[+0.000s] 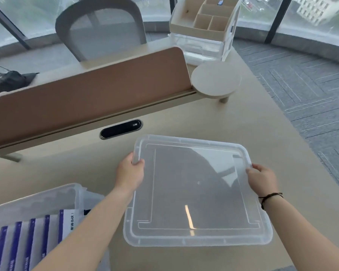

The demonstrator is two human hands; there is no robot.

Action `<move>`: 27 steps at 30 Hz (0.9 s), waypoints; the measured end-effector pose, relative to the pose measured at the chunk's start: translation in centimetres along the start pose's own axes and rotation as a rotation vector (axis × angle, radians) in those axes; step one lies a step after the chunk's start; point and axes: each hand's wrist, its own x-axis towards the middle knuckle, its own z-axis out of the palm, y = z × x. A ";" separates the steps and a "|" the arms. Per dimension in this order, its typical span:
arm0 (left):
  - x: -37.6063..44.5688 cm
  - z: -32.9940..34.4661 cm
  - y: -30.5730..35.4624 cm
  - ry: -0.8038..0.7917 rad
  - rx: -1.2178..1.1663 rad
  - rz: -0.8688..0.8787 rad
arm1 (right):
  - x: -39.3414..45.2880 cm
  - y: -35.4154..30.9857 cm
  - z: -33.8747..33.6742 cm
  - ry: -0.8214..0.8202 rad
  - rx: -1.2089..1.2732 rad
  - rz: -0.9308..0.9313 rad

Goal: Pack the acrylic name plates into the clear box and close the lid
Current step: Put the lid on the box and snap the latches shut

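While the beige desk (pixel 243 124) fills most of the frame, the clear lid (pixel 194 190) sits at lower centre, held over the desktop. At lower left the clear box (pixel 33 200) holds blue-and-white name plates (pixel 27 237) standing in a row. Left hand (pixel 130 173) and right hand (pixel 261 178) each clamp an opposite lid edge
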 end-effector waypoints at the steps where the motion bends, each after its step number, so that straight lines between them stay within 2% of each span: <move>1: 0.2 -1.0 0.0 0.008 0.017 -0.001 | -0.5 -0.3 0.6 -0.027 0.026 0.001; 8: -0.6 -8.8 -0.7 0.105 0.056 0.027 | -3.8 -2.9 5.0 -0.181 0.119 -0.068; 19: -0.8 -20.2 -7.0 0.205 -0.045 -0.057 | -12.0 -7.1 11.9 -0.230 0.090 -0.202; 27: -0.5 -29.9 -13.2 0.264 -0.015 -0.080 | -20.4 -9.6 17.9 -0.256 0.004 -0.257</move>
